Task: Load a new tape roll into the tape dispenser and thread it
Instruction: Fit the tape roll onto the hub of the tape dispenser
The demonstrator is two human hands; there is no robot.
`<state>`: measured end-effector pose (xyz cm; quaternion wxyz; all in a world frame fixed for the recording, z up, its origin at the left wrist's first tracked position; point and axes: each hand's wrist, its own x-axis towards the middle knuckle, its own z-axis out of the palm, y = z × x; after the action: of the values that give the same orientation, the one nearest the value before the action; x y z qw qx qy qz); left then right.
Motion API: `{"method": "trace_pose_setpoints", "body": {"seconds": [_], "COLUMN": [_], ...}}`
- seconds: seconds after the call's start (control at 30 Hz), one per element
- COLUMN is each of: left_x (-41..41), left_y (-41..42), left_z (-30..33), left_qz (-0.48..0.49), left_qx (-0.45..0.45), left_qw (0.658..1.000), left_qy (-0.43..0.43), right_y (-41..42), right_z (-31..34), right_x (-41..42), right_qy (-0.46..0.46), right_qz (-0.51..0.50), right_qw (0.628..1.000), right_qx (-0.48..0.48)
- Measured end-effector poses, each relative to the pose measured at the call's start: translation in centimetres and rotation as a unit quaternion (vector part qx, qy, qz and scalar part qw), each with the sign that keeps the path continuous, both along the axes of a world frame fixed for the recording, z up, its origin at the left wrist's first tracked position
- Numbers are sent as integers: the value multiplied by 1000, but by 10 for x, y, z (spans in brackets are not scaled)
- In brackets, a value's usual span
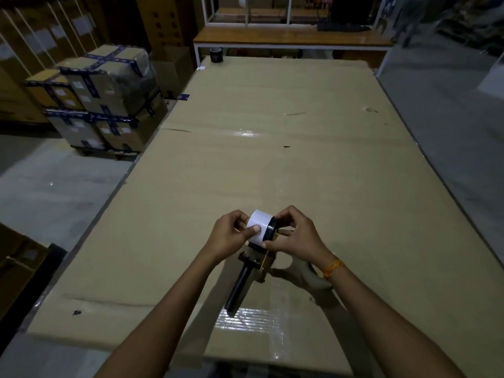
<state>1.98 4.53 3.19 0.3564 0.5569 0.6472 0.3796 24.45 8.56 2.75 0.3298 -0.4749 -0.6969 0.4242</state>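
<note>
Loading step, by the look of it: white tape roll [259,225] held over the tape dispenser [252,264] lying near the front of the cardboard-covered table [300,159]. Left hand [227,236] curled round the roll, thumb pressed on its face; right hand [293,238] pinching its dark rim. Next, probably: seating the roll on the hub, then finding the loose end. Hub and cutter hidden under both hands.
</note>
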Motion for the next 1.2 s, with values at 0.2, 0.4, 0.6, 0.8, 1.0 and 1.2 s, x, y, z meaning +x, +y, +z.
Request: {"method": "trace_pose_setpoints", "body": {"seconds": [0.2,0.4,0.6,0.8,1.0,1.2], "left_x": [0,2,2,-6,-12,-11], "left_y": [-18,-25,-31,-29,-38,-40], "left_z": [-1,1,2,3,-1,-5], "left_qz": [48,52,50,41,58,59], "left_qx": [8,14,18,6,5,-4], "left_qw": [998,997,997,997,998,998], "left_qy": [40,61,63,63,35,28], "right_y": [9,10,8,9,9,10], "right_z": [1,-1,-7,-10,-9,-10], "right_x": [-4,-10,-9,-10,-16,-14], "right_qy": [16,20,25,31,27,28], "right_qz": [64,74,61,67,95,118], "right_qw": [998,997,997,997,995,992], "right_qx": [16,17,30,16,-1,-18]}}
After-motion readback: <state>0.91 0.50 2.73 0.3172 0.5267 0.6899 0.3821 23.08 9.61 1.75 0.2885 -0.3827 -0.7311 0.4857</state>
